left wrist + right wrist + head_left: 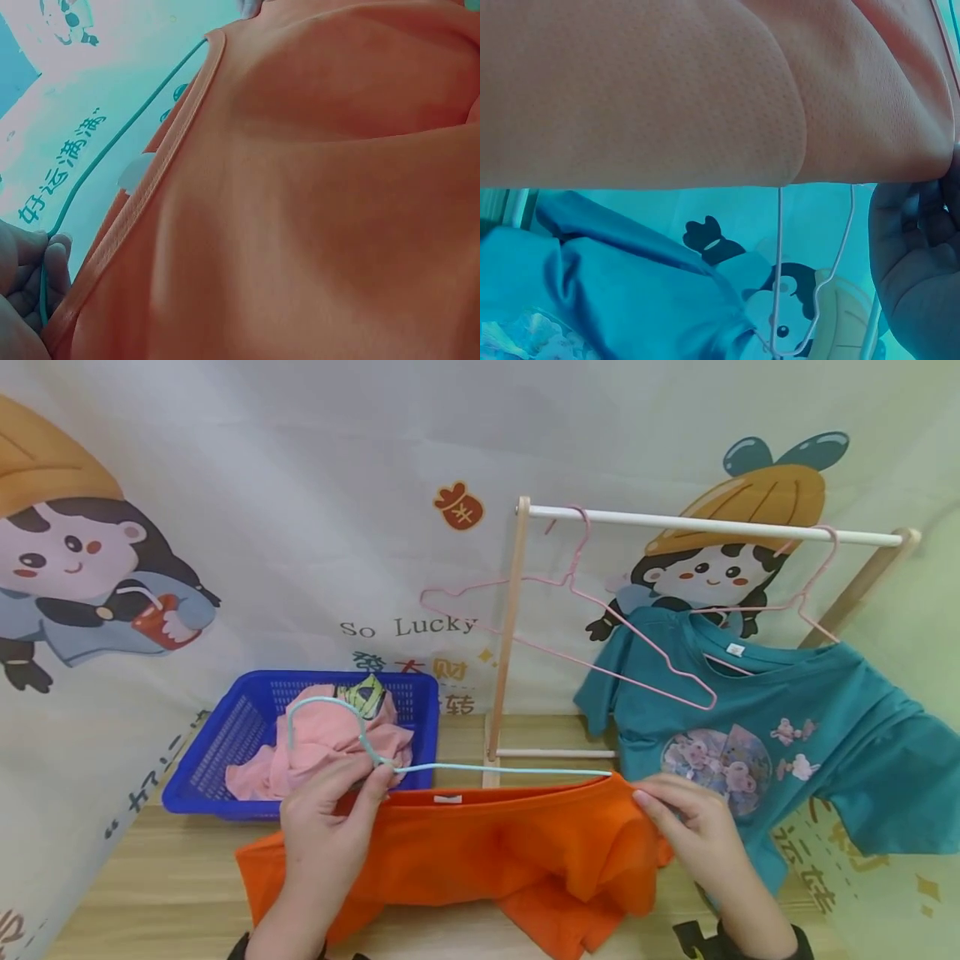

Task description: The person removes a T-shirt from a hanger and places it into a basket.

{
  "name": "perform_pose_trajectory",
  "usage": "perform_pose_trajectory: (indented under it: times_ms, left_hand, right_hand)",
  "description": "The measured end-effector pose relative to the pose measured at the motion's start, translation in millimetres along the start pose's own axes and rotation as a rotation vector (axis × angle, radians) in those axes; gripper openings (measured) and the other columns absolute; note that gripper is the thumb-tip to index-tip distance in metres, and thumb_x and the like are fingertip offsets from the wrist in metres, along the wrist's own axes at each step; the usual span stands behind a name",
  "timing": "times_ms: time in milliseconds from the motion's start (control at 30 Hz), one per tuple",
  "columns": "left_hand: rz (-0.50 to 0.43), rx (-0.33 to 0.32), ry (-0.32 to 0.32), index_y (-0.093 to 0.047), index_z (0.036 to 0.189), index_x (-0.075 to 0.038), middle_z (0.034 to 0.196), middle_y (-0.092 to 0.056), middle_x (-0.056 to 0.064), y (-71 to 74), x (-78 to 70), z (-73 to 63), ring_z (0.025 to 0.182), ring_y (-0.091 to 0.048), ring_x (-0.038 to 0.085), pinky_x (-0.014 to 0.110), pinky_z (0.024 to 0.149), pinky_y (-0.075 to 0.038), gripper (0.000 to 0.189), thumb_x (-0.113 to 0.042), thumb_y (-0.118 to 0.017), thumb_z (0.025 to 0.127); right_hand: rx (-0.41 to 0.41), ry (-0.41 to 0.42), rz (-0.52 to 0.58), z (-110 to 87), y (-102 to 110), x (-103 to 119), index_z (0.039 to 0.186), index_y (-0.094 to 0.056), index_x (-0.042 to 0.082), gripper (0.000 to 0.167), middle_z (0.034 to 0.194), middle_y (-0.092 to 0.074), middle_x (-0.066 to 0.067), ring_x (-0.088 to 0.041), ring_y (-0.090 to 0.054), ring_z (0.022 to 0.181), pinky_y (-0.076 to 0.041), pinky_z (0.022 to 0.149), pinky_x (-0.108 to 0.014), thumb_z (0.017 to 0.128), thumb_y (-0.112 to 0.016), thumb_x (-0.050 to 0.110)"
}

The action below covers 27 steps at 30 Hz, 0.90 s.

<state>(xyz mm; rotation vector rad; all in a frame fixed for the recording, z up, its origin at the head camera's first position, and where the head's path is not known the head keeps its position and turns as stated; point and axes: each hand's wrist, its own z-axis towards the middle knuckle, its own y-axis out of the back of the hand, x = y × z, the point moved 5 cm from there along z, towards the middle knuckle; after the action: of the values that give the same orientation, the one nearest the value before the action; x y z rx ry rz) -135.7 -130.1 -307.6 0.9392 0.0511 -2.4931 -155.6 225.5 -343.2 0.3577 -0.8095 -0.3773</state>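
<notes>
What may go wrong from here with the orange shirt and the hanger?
The orange shirt might slip off the mint hanger if the right fingers, pinching cloth near where it enters the neckline, let go early. The neckline might stretch if those fingers pull hard against the hanger.

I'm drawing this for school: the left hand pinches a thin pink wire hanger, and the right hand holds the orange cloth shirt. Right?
Not quite: the head view shows the left hand pinching a thin pale turquoise wire hanger, not pink. The right hand does hold the orange cloth shirt.
</notes>
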Motion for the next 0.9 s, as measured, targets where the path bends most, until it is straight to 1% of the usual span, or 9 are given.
perform_pose_trajectory:
  times_ms: [133,233,367,433,533,633,700,767,900]
  left_hand:
    - [-0.072,-0.018,0.047,-0.069,0.076,0.005,0.065,-0.062,0.001,5.4,3.9,0.0,0.062,-0.058,0.002,0.01,0.06,-0.049,0.006,0.009,-0.067,0.081]
    - [-0.073,0.023,0.082,-0.068,0.075,0.002,0.065,-0.06,-0.001,4.3,5.7,0.5,0.061,-0.055,0.003,0.012,0.056,-0.048,0.011,0.01,-0.065,0.082]
    - [-0.028,0.092,0.057,-0.07,0.076,-0.006,0.072,-0.065,0.002,-6.7,4.9,-2.7,0.067,-0.055,0.003,0.013,0.057,-0.045,0.015,0.006,-0.067,0.082]
    - [-0.037,0.107,0.049,-0.07,0.075,-0.008,0.075,-0.066,0.004,-13.4,5.4,-5.3,0.069,-0.056,0.004,0.013,0.058,-0.046,0.016,0.006,-0.068,0.081]
    - [-0.044,0.125,0.063,-0.071,0.078,-0.01,0.075,-0.067,0.003,-21.1,7.1,-8.9,0.07,-0.057,0.004,0.012,0.059,-0.049,0.015,0.004,-0.069,0.081]
    - [-0.024,0.147,0.058,-0.072,0.079,-0.01,0.075,-0.068,0.0,-25.8,7.8,-10.9,0.071,-0.059,0.005,0.012,0.064,-0.05,0.012,0.002,-0.07,0.081]
    - [-0.008,0.159,0.045,-0.072,0.079,-0.01,0.076,-0.068,-0.001,-27.4,8.1,-12.5,0.071,-0.059,0.006,0.012,0.065,-0.05,0.009,-0.001,-0.071,0.081]
    - [0.014,0.171,0.031,-0.072,0.079,-0.009,0.078,-0.069,-0.002,-28.7,8.5,-14.2,0.072,-0.059,0.006,0.013,0.066,-0.049,0.006,-0.004,-0.071,0.082]
    - [0.033,0.188,0.01,-0.072,0.079,-0.008,0.079,-0.069,-0.002,-31.1,8.9,-16.9,0.072,-0.06,0.007,0.014,0.067,-0.048,0.003,-0.007,-0.072,0.082]
  right_hand:
    - [0.026,-0.066,0.02,-3.2,-5,-8,0.091,-0.073,0.002,0.019,0.089,-0.068,0.008,-0.003,-0.058,0.073,-0.048,0.06,-0.013,0.083,-0.062,-0.012]
    - [0.084,-0.1,-0.006,-5.1,-11,-12,0.092,-0.072,0.003,0.017,0.089,-0.067,0.009,-0.003,-0.056,0.071,-0.048,0.06,-0.015,0.085,-0.062,-0.008]
    - [0.156,-0.123,-0.049,-3.4,-21,-12,0.094,-0.072,0.008,0.015,0.09,-0.067,0.005,-0.003,-0.058,0.074,-0.051,0.064,-0.018,0.088,-0.062,-0.001]
    - [0.161,-0.186,-0.082,0.1,-23,-12,0.095,-0.071,0.011,0.012,0.089,-0.068,0.003,-0.003,-0.059,0.072,-0.052,0.064,-0.02,0.088,-0.063,0.004]
    - [0.117,-0.338,-0.13,6.8,-19,-10,0.1,-0.07,0.01,0.012,0.082,-0.068,0.002,-0.003,-0.059,0.067,-0.051,0.061,-0.021,0.089,-0.064,0.009]
    - [-0.017,-0.413,-0.143,12.9,-10,-6,0.106,-0.067,0.008,0.016,0.083,-0.066,0.003,-0.001,-0.058,0.069,-0.049,0.06,-0.017,0.091,-0.061,0.01]
    - [-0.118,-0.345,-0.138,16.4,-6,-1,0.109,-0.066,0.007,0.018,0.088,-0.065,0.005,0.002,-0.058,0.075,-0.048,0.064,-0.013,0.093,-0.057,0.009]
    - [-0.155,-0.229,-0.152,18.1,-5,7,0.111,-0.065,0.006,0.02,0.098,-0.064,0.003,0.003,-0.056,0.089,-0.045,0.076,-0.009,0.094,-0.054,0.005]
    - [-0.028,-0.034,-0.178,17.1,-14,22,0.114,-0.065,0.01,0.026,0.107,-0.066,0.0,-0.001,-0.054,0.103,-0.038,0.09,-0.009,0.091,-0.058,0.002]
